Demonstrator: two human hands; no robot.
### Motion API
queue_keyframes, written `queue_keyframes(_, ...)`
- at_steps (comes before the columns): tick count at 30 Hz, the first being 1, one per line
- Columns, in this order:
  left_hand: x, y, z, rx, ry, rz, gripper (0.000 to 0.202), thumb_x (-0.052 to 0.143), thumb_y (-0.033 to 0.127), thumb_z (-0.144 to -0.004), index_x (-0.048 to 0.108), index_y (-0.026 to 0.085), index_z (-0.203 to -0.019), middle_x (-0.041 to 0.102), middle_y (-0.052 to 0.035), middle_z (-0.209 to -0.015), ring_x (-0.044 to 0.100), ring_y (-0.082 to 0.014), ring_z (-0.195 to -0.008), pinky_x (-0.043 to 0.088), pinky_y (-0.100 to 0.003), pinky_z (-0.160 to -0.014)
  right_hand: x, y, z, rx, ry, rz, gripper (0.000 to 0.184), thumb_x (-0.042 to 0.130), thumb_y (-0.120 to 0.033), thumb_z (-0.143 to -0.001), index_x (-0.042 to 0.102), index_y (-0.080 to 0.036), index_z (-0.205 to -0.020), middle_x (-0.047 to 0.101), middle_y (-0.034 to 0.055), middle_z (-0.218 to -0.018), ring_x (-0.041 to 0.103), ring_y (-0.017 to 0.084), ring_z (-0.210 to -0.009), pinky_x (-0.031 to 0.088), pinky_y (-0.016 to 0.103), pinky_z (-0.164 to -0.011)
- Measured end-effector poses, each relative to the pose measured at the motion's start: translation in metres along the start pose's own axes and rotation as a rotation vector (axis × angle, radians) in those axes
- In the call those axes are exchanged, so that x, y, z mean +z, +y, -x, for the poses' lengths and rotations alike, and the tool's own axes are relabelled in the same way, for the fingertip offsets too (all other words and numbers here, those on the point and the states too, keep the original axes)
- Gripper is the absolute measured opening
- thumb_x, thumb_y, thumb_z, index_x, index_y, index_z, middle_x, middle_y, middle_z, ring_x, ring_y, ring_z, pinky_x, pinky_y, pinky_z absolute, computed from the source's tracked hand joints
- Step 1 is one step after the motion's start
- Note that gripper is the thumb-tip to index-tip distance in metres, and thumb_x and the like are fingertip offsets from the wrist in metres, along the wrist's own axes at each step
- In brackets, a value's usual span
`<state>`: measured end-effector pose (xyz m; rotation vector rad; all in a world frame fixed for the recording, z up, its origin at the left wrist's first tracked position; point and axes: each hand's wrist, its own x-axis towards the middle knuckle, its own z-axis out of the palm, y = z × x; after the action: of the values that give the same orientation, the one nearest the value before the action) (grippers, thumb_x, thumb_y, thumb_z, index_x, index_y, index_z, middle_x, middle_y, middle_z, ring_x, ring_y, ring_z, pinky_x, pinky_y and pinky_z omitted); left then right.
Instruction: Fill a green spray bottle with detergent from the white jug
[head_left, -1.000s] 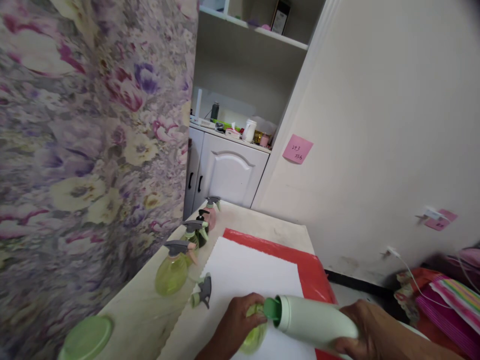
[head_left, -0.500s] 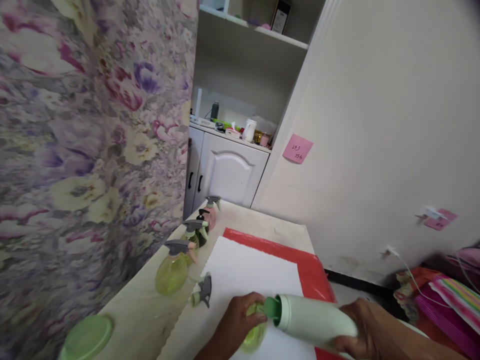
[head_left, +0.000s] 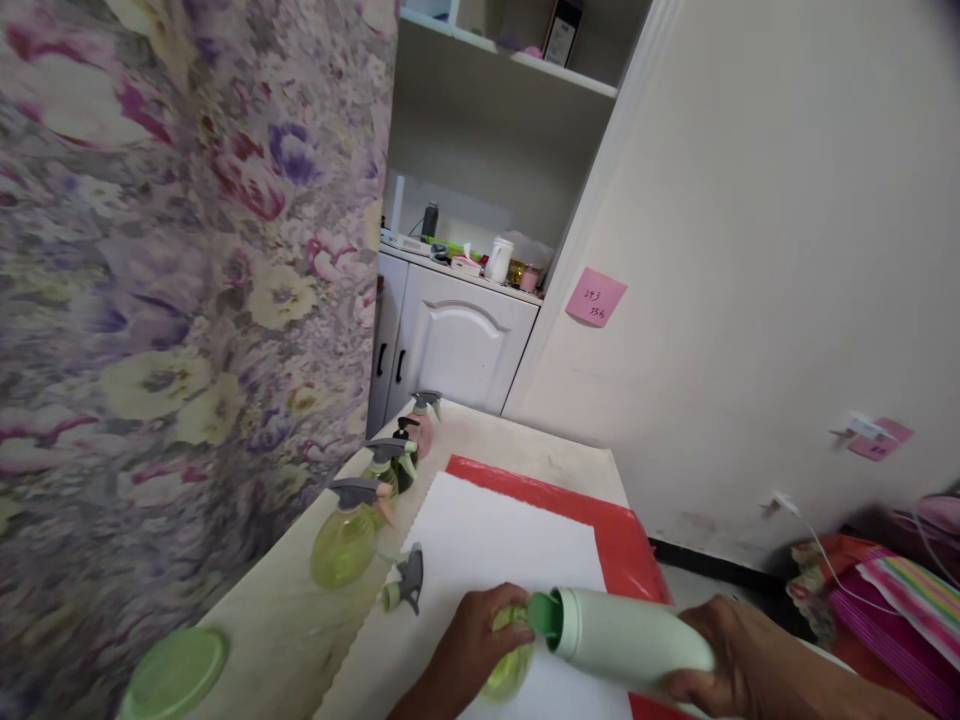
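My left hand is wrapped round a small yellow-green spray bottle body that has no head on it. My right hand grips a large pale green bottle, tipped on its side. Its green neck rests against the mouth of the small bottle. Both sit over a white sheet on a red mat. A loose grey spray head lies on the sheet to the left of my left hand.
Three spray bottles stand in a row along the table's left edge beside a floral curtain. A green lid lies at the near left. Behind are a white cabinet, a wall with a pink note, and striped fabric at the right.
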<state>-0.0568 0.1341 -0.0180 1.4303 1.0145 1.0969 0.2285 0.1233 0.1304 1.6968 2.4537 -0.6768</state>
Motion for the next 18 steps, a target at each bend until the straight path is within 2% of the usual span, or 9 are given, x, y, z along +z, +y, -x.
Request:
queue_keyframes(6, 0.0004, -0.0001, 0.0000, -0.011, 0.005, 0.000, 0.021, 0.066, 0.016, -0.067, 0.074, 0.017, -0.087, 0.075, -0.0001, -0.083, 0.064, -0.0233, -0.085, 0.044, -0.028, -0.076, 0.0022, 0.0049, -0.0011, -0.023, 0.008, 0.009, 0.026, 0.065, -0.045, -0.073, 0.058, -0.020, -0.068, 0.046, -0.0064, -0.058, 0.041, 0.009, -0.054, 0.025, 0.023, -0.049)
queue_keyframes(11, 0.0006, -0.0028, 0.0006, -0.001, 0.009, 0.018, 0.021, 0.066, 0.018, -0.067, 0.073, 0.018, -0.087, 0.075, 0.0004, -0.084, 0.064, -0.0235, -0.087, 0.045, -0.029, -0.079, -0.0017, -0.0023, 0.0000, 0.002, -0.003, 0.008, 0.024, 0.065, -0.042, -0.072, 0.060, -0.019, -0.067, 0.047, -0.0058, -0.057, 0.042, 0.009, -0.053, 0.025, 0.023, -0.049)
queue_keyframes(18, -0.0008, -0.0007, 0.0006, -0.006, 0.001, 0.009, 0.022, 0.066, 0.017, -0.067, 0.074, 0.017, -0.087, 0.075, -0.0006, -0.084, 0.064, -0.0239, -0.086, 0.044, -0.029, -0.077, -0.0022, -0.0025, -0.0001, 0.002, -0.013, -0.004, 0.030, 0.064, -0.047, -0.073, 0.060, -0.019, -0.068, 0.047, -0.0058, -0.058, 0.041, 0.009, -0.053, 0.025, 0.023, -0.049)
